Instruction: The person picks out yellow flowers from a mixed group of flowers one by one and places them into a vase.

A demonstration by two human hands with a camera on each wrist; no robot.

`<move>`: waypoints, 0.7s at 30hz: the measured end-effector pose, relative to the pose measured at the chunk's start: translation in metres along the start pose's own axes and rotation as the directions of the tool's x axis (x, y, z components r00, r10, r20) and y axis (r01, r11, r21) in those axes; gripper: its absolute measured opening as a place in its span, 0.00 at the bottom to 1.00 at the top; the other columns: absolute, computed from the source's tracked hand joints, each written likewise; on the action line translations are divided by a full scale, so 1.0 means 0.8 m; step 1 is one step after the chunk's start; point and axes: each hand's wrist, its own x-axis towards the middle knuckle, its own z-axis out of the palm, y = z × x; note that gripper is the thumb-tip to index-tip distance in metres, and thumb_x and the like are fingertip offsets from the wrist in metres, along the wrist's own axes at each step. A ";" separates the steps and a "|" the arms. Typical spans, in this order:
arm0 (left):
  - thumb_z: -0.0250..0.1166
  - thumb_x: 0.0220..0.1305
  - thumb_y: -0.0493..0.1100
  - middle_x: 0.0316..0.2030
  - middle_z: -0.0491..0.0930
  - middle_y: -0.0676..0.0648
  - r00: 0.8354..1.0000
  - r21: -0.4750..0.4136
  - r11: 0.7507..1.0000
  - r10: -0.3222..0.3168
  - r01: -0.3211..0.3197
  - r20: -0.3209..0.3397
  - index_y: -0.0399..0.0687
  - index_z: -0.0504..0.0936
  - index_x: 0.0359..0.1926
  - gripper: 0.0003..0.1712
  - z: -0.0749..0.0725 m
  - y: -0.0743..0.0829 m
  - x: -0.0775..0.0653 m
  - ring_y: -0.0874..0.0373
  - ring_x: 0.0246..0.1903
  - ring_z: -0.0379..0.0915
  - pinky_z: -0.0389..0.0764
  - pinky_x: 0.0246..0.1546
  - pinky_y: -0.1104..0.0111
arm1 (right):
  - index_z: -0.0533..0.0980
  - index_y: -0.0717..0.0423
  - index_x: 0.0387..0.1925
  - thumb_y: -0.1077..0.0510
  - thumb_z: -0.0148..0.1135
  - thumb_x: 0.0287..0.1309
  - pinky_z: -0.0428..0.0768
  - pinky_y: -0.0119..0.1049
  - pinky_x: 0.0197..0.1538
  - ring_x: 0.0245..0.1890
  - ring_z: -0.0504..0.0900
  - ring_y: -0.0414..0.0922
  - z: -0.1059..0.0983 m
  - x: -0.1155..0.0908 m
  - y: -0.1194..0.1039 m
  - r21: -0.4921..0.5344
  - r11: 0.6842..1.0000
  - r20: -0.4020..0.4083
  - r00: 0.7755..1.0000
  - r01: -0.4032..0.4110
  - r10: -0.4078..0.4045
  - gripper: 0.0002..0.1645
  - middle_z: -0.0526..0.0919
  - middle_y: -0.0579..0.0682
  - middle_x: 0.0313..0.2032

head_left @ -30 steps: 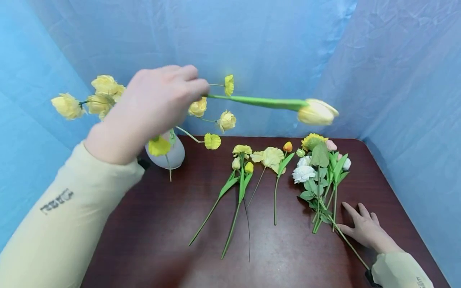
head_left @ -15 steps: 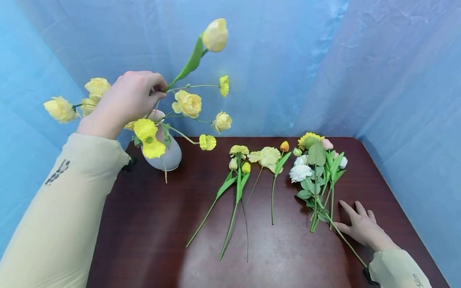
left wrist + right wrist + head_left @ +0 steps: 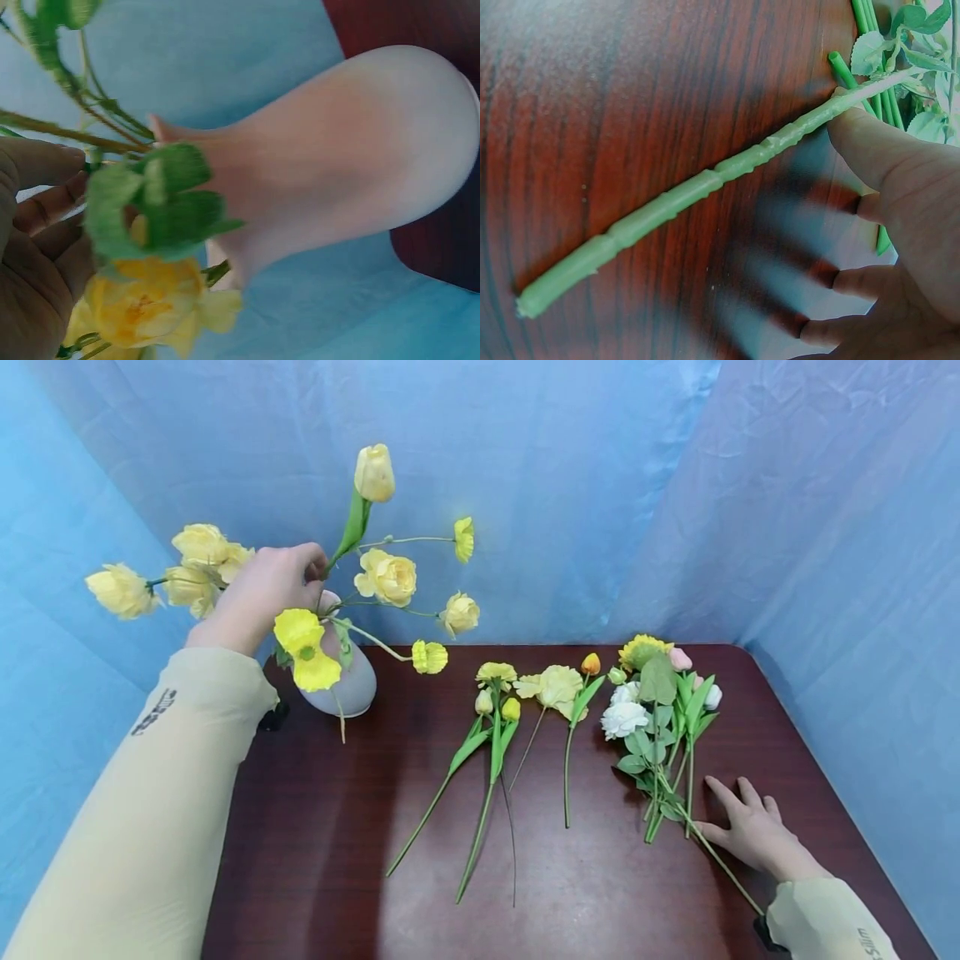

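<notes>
My left hand [image 3: 273, 585] pinches the stem of a pale yellow tulip [image 3: 374, 473] just above the mouth of a white vase [image 3: 348, 681]. The bloom points up, and the stem's lower end is hidden behind the fingers. Yellow flowers fan out of the vase, among them a ruffled rose [image 3: 387, 578] and a bright poppy [image 3: 307, 647]. In the left wrist view the vase [image 3: 322, 157] lies sideways across the picture, fingertips close to its rim. My right hand [image 3: 761, 835] rests on the table with fingers spread, its thumb at a long green stem [image 3: 667, 201].
On the dark wooden table [image 3: 555, 893] lie two tulips with a yellow flower, a large pale yellow bloom [image 3: 558, 687] and an orange tulip [image 3: 591, 664]. A pile with white blooms [image 3: 625, 720] and a sunflower [image 3: 643, 652] lies at the right. Blue cloth [image 3: 570, 502] hangs behind.
My left hand has moved left to the vase and then lower, and the tulip has swung from lying sideways to upright. My right hand stays in place.
</notes>
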 end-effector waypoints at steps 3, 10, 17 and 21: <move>0.59 0.68 0.42 0.40 0.76 0.38 0.997 -0.038 0.997 -0.064 0.066 0.046 0.40 0.69 0.48 0.14 0.006 -0.001 -0.002 0.44 0.37 0.72 0.74 0.36 0.52 | 0.49 0.60 0.71 0.29 0.57 0.57 0.60 0.82 0.41 0.55 0.42 0.87 -0.001 0.000 0.000 0.005 1.000 0.003 1.000 0.000 0.000 0.57 0.42 0.84 0.62; 0.54 0.71 0.42 0.38 0.77 0.36 0.992 -0.074 0.990 -0.122 0.123 0.006 0.37 0.68 0.50 0.13 0.015 -0.003 -0.001 0.43 0.34 0.75 0.75 0.34 0.52 | 0.49 0.60 0.71 0.29 0.57 0.57 0.61 0.83 0.40 0.55 0.43 0.87 0.001 0.000 0.000 0.001 1.000 -0.002 1.000 -0.002 0.002 0.56 0.43 0.84 0.62; 0.48 0.71 0.47 0.40 0.77 0.34 0.988 -0.072 0.986 -0.155 0.153 -0.020 0.36 0.71 0.49 0.18 0.021 -0.013 0.000 0.42 0.34 0.75 0.74 0.34 0.51 | 0.49 0.60 0.71 0.29 0.57 0.57 0.60 0.82 0.41 0.55 0.42 0.87 0.000 0.000 -0.001 0.010 1.000 0.007 1.000 -0.004 0.004 0.57 0.42 0.84 0.62; 0.47 0.72 0.47 0.42 0.76 0.34 0.988 -0.063 0.988 -0.146 0.143 -0.043 0.35 0.72 0.51 0.20 0.021 -0.015 0.000 0.41 0.37 0.73 0.74 0.38 0.49 | 0.50 0.61 0.71 0.29 0.58 0.57 0.60 0.82 0.41 0.55 0.43 0.87 0.000 0.001 0.000 -0.001 1.000 0.000 1.000 0.000 0.000 0.56 0.43 0.85 0.62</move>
